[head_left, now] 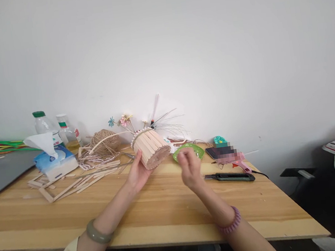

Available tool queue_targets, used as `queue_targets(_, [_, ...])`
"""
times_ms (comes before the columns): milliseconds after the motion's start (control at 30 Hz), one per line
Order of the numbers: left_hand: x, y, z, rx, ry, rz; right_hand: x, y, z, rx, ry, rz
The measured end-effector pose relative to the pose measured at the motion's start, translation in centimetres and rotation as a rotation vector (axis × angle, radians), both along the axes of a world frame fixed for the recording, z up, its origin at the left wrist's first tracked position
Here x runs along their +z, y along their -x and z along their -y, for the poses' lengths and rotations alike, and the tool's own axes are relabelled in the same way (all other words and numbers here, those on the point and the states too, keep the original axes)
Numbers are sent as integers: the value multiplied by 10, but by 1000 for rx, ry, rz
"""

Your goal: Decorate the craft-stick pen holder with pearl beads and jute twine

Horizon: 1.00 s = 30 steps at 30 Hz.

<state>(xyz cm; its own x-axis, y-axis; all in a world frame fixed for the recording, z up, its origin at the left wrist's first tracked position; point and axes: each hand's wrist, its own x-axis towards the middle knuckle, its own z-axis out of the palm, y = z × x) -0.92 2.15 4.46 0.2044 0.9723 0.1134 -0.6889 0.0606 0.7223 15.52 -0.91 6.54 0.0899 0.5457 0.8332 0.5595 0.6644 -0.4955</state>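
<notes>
Currently, the stick basket [151, 149] is held above the table [166, 212] in the left hand [136, 172], w/ fingers wrapped under its lower side and closed on it. Basket is tilted: long axis runs from pearl-trimmed mouth, upper L, to base, lower R, the base being turned toward the right hand [189, 170]. That hand is raised just beside the base, to its R, not touching. Fingertips appear drawn together but are blurred; whether anything is pinched cannot be told. A green dish [198, 149] lies behind it.
</notes>
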Motion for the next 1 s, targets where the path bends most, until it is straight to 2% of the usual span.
queue_targets(100, [2, 1, -1, 45, -16, -15, 17, -29, -8, -177, -113, -312])
queue_targets(167, [3, 2, -3, 78, -31, -35, 28, -54, -15, -273, -130, -448])
queue_targets(267, [1, 2, -4, 134, -63, -78, 34, -85, -25, -343, -43, -495])
queue_targets(333, [-2, 1, -5, 181, -86, -111, 30, -92, -30, -316, 82, -429])
queue_targets(433, [-6, 0, -7, 257, -129, -167, 17, -79, -33, -139, 298, -263])
queue_targets(567, [-10, 1, -8, 319, -193, -261, 1, -42, -30, 250, 538, -71])
queue_targets(700, [-7, 0, -3, 327, -269, -356, -1, -18, -25, 543, 631, -46])
queue_targets(833, [-5, -5, 3, 295, -326, -418, 3, -11, -23, 680, 603, -137])
queue_targets(1000, [-5, -6, 3, 185, -339, -434, 5, -14, -21, 759, 618, -199])
